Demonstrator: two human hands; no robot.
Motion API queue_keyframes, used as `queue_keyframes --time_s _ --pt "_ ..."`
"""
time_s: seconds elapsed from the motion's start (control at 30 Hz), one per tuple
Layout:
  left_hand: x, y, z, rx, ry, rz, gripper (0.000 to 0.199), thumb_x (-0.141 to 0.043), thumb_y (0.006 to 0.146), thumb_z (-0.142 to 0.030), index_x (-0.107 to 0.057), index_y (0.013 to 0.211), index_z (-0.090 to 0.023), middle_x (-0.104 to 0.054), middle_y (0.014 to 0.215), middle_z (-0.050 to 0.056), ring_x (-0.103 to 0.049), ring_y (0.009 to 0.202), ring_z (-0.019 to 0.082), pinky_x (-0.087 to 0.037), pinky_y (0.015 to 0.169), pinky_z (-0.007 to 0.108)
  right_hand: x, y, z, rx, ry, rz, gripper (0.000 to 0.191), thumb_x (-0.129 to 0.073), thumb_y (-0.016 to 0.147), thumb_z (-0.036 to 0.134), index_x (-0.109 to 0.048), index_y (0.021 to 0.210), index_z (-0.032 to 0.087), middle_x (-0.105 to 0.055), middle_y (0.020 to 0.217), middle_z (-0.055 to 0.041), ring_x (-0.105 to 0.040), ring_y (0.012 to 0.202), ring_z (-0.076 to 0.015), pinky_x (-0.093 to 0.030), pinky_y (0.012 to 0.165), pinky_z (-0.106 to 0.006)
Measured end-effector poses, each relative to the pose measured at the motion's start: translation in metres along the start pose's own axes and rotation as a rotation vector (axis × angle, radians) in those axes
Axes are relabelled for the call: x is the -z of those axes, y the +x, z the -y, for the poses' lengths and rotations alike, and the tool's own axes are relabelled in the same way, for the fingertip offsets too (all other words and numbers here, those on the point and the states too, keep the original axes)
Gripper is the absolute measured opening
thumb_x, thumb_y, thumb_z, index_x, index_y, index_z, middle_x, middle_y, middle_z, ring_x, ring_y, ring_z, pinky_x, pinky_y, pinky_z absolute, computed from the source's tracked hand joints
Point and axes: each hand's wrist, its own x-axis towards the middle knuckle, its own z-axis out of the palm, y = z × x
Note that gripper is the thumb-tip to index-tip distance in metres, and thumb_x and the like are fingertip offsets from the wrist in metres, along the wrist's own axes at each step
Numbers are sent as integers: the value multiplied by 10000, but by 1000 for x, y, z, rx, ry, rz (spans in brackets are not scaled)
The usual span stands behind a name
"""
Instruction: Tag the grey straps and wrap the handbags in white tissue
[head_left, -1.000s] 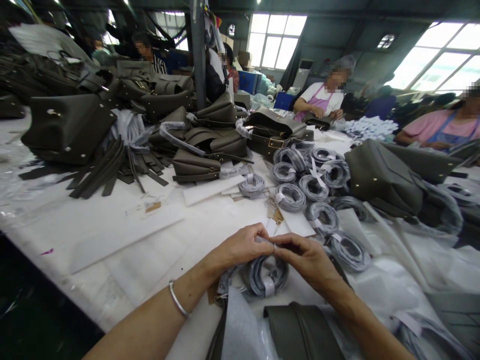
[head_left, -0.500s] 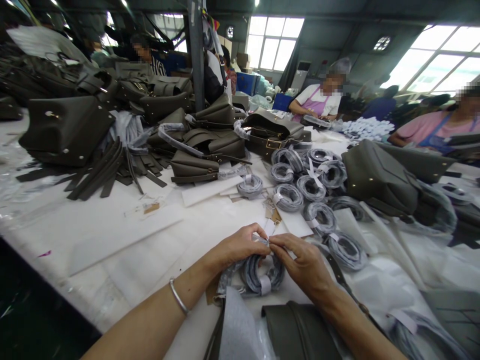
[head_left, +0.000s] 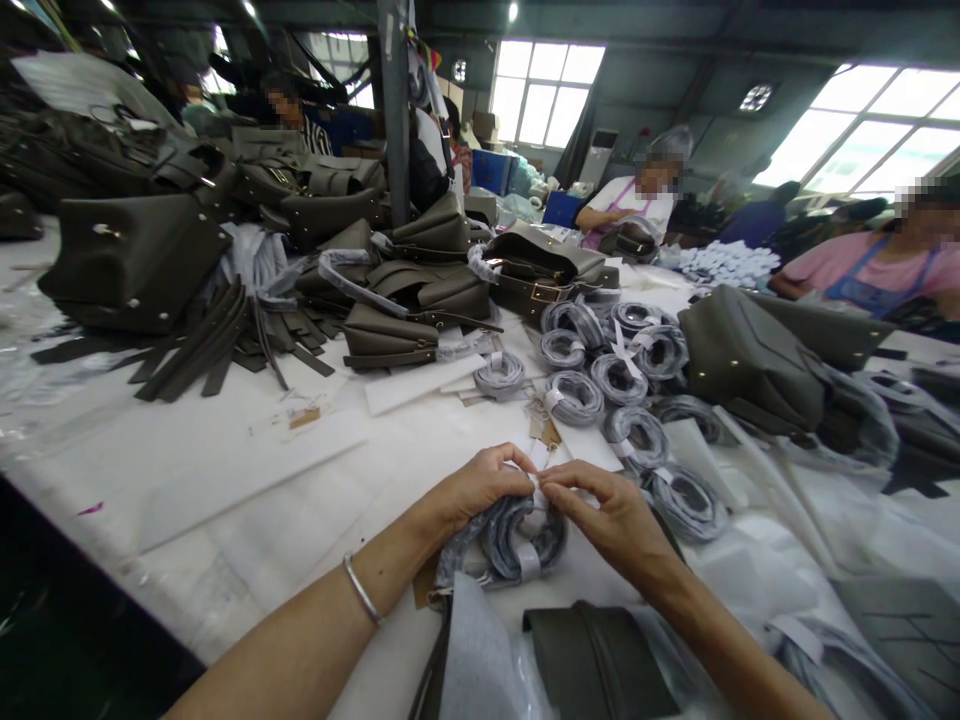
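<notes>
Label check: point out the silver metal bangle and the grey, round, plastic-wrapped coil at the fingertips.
Silver metal bangle (head_left: 360, 592), head view, middle of the band.
Grey, round, plastic-wrapped coil (head_left: 498, 540), head view, left side of the ring.

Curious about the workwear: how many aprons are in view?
2: a purple apron on the person in white beyond the coils, and a blue apron on the person in pink at right. More may be hidden farther back.
</notes>
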Motion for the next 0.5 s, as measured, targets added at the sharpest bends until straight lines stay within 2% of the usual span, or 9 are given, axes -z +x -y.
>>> queue_keyframes --time_s 0.13,0.23,0.3,0.4,0.5 --pt "4 3 -1 -2 27 -23 349 -693 602 -281 -579 911 -166 -575 602 -40 -544 524 121 -365 499 205 28 4 21 9 -107 -66 176 -618 883 349 -742 816 244 -759 838 -11 -702 790 -196 -531 768 -292" --pt "5 4 -3 -11 32 -23 357 -698 590 -288 -569 901 -167 -574 598 -41 -546 530 123 -361 499 202 63 -7 38 -6 -218 -108 205 -611 886 393 -748 838 248 -763 898 -26 -705 834 -214 -532 791 -309" --pt "5 3 -5 -14 31 -21 355 -697 588 -290 -565 895 -169 -580 599 -38 -547 532 123 -357 497 198 91 -26 41 -72 -322 -132 237 -608 882 439 -754 847 256 -765 927 -34 -706 853 -233 -534 801 -328" --pt "3 1 -7 -16 27 -19 359 -691 583 -295 -565 896 -172 -571 570 -41 -531 508 125 -344 480 197 136 -72 24 -256 -522 -219 300 -607 841 529 -762 845 273 -769 893 -37 -713 812 -263 -547 783 -369" --pt "3 1 -8 -29 24 -22 374 -694 566 -294 -564 894 -171 -561 554 -46 -515 493 121 -328 467 193 178 -134 -16 -445 -750 -272 393 -582 795 574 -764 945 260 -766 997 -85 -711 909 -327 -550 825 -448"
